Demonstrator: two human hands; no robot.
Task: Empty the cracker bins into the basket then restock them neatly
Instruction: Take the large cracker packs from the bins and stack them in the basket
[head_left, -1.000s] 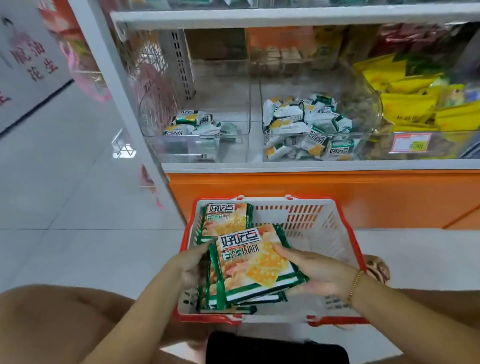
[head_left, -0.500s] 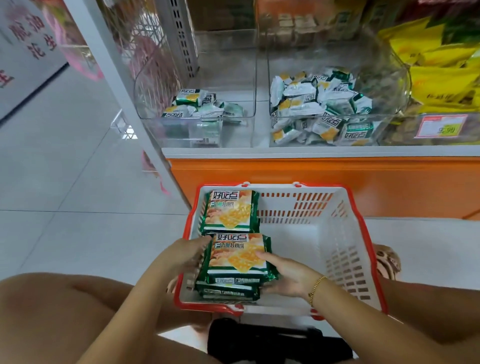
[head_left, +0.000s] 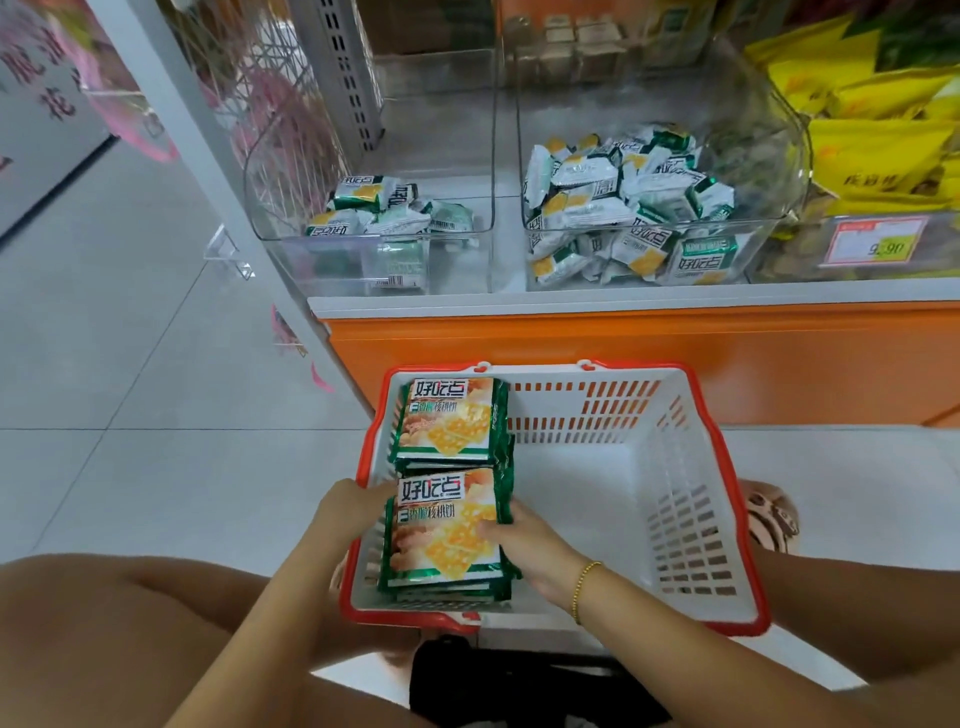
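A white basket with a red rim (head_left: 691, 525) sits on the floor in front of me. Inside, along its left side, lie two stacks of green cracker packs: a far stack (head_left: 451, 420) and a near stack (head_left: 445, 530). My left hand (head_left: 349, 514) holds the near stack's left edge, and my right hand (head_left: 524, 540) holds its right edge, fingers curled round it. On the shelf above stand two clear bins: the left bin (head_left: 291, 171) with a few small cracker packets (head_left: 379, 208), the right bin (head_left: 779, 156) heaped with several (head_left: 623, 202).
The bins rest on a white shelf above an orange base panel (head_left: 623, 343). Yellow snack bags (head_left: 883, 130) and a price tag (head_left: 875, 241) are to the right. The white shelf upright (head_left: 208, 171) borders the tiled aisle floor (head_left: 104, 364) at left. My knees frame the basket.
The pack stack in my hands has gone down from above the basket into its near left corner; both hands stayed on its edges. The view tilted down and closer.
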